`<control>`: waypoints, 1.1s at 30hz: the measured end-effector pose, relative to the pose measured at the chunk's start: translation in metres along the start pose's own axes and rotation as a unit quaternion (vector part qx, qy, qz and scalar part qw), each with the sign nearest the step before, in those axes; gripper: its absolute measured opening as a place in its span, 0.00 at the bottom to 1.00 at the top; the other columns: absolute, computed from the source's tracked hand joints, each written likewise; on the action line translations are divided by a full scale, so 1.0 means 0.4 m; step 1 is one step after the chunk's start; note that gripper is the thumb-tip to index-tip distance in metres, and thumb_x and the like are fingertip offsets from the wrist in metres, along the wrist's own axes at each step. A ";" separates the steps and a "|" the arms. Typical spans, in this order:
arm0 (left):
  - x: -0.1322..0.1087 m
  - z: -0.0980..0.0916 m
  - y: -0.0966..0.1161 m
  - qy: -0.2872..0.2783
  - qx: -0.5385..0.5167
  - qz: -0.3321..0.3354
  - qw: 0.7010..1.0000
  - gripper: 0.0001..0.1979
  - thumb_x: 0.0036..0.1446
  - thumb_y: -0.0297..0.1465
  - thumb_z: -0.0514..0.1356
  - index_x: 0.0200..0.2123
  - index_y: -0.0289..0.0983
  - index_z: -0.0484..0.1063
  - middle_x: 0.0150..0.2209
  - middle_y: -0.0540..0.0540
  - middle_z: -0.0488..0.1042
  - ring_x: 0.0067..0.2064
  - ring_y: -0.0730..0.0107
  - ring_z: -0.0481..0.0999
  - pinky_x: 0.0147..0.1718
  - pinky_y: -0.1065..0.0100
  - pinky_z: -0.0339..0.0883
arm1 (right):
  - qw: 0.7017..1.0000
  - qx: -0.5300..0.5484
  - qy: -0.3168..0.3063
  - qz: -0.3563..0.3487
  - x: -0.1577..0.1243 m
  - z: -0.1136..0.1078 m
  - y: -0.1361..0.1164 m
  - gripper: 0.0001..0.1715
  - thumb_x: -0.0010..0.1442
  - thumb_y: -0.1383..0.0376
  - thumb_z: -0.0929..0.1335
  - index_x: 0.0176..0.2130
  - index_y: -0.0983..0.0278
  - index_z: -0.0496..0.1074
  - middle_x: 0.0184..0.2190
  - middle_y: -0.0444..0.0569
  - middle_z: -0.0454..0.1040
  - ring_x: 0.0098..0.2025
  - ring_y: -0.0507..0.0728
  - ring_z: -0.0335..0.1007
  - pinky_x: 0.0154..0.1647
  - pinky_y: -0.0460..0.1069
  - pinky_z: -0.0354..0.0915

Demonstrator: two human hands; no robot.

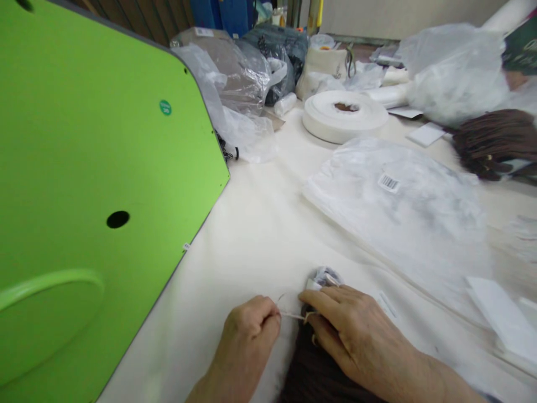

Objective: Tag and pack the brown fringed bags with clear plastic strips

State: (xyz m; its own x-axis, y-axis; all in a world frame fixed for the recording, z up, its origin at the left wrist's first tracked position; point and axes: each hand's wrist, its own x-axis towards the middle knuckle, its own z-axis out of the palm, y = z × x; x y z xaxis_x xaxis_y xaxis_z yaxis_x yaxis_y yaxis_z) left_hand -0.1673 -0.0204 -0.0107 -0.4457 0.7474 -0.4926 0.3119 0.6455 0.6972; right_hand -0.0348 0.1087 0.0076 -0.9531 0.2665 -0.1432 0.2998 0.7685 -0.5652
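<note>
At the bottom centre, my left hand (254, 330) is closed in a pinch on the end of a thin light string (292, 315). The string stretches right to the top of a dark brown bundle (323, 372). My right hand (352, 324) lies over that top end, with its thumb and fingers closed around it beside the string. A crumpled whitish plastic piece (325, 276) sticks out just beyond my right fingertips. What lies under my right palm is hidden.
A large green panel (84, 140) fills the left side. Across the white table (251, 224) are a clear plastic bag (403, 207), a white tape roll (327, 126), stuffed bags (235, 67) and another brown bundle (495, 140). White cards (503, 319) lie at the right.
</note>
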 end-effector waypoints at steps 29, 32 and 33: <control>0.003 -0.001 -0.001 0.014 -0.501 -0.003 0.865 0.09 0.43 0.32 0.62 0.28 0.34 0.76 0.23 0.48 0.72 0.25 0.74 0.67 0.25 0.72 0.59 | 0.998 0.027 0.040 0.026 0.016 0.028 -0.020 0.10 0.55 0.74 0.64 0.25 0.63 0.69 0.24 0.43 0.66 0.30 0.50 0.61 0.34 0.46 0.55; 0.005 0.009 -0.007 0.066 -0.366 0.055 0.927 0.10 0.40 0.29 0.61 0.31 0.35 0.77 0.24 0.49 0.70 0.27 0.73 0.68 0.27 0.72 0.61 | 0.997 0.052 0.050 0.032 0.015 0.027 -0.017 0.10 0.53 0.76 0.64 0.27 0.63 0.70 0.25 0.42 0.66 0.30 0.51 0.61 0.33 0.46 0.55; 0.006 0.014 -0.010 0.084 -0.318 0.081 0.941 0.10 0.40 0.27 0.60 0.30 0.36 0.77 0.25 0.50 0.70 0.27 0.73 0.68 0.27 0.72 0.61 | 0.997 0.056 0.052 0.033 0.015 0.027 -0.016 0.10 0.53 0.76 0.64 0.27 0.63 0.70 0.25 0.43 0.66 0.30 0.51 0.61 0.32 0.46 0.55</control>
State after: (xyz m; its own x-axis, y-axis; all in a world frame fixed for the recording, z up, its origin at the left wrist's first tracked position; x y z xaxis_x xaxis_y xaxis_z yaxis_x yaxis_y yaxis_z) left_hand -0.1651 -0.0203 -0.0177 -0.5782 0.7582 -0.3015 -0.1549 0.2608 0.9529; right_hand -0.0426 0.0992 0.0016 -0.9207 0.3767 -0.1017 0.3493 0.6794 -0.6453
